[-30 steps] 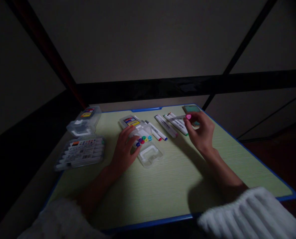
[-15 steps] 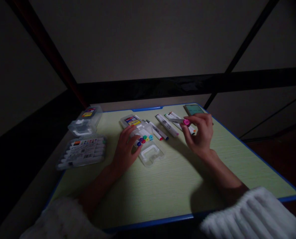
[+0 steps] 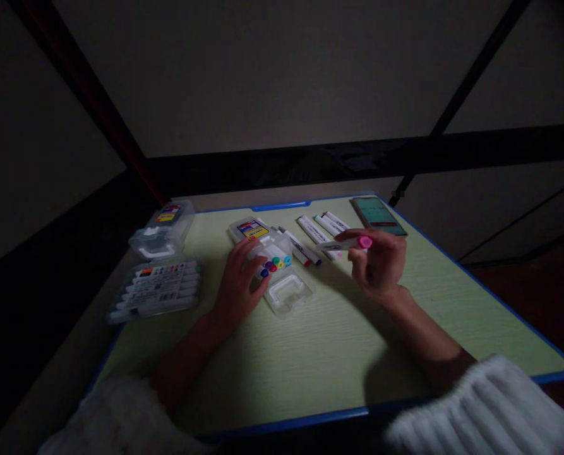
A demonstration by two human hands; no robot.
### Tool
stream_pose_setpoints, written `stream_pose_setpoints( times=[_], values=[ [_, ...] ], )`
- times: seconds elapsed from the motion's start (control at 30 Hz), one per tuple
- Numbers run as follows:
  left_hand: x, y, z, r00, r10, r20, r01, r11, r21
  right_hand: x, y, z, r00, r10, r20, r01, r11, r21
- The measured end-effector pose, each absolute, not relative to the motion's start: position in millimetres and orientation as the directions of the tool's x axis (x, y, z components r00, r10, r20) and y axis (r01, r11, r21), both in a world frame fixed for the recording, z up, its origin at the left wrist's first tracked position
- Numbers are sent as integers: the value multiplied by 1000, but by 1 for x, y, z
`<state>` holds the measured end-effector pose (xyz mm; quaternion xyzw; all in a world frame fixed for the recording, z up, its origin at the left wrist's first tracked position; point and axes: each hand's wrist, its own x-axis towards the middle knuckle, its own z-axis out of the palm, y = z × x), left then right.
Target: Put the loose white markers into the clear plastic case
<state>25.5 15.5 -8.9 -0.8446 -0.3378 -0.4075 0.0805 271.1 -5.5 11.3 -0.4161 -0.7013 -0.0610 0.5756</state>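
A white marker with a pink end [image 3: 338,245] is pinched between the thumb and fingers of my right hand [image 3: 381,262], raised over the right part of the table. My left hand [image 3: 241,272] grips the near left side of a small clear plastic marker case [image 3: 288,294], whose lid with a handle lies folded toward me. Several markers with coloured ends [image 3: 275,265] sit inside it, blue, red, green, yellow and light blue among them. Just behind my right hand, several loose white markers [image 3: 319,235] lie on the table.
A blue-edged table [image 3: 282,366] carries everything. On its left lie a closed case of markers [image 3: 158,287] and an open clear case [image 3: 170,227]. A phone [image 3: 380,215] rests at the far right corner, and a wall stands behind.
My right hand has turned the pink marker, so more of its white barrel shows and its pink end points further right. More of the phone is visible. My left hand has stayed put.
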Motion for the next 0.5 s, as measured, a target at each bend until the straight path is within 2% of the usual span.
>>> stream_pose_setpoints(
  times=[0.1,0.33,0.43,0.5],
  values=[
    [26,16,-10,435,504,747,641,-755,136,268,-8,13,31,576,817,632,622,-463],
    [24,18,-12,443,491,750,630,-766,130,254,-14,18,168,506,846,534,675,-509],
    [24,18,-11,445,491,749,628,-767,129,251,-16,19,152,485,861,552,681,-481],
    [25,18,-10,445,493,748,629,-766,131,250,-17,20,132,424,896,578,702,-417]
  ],
)
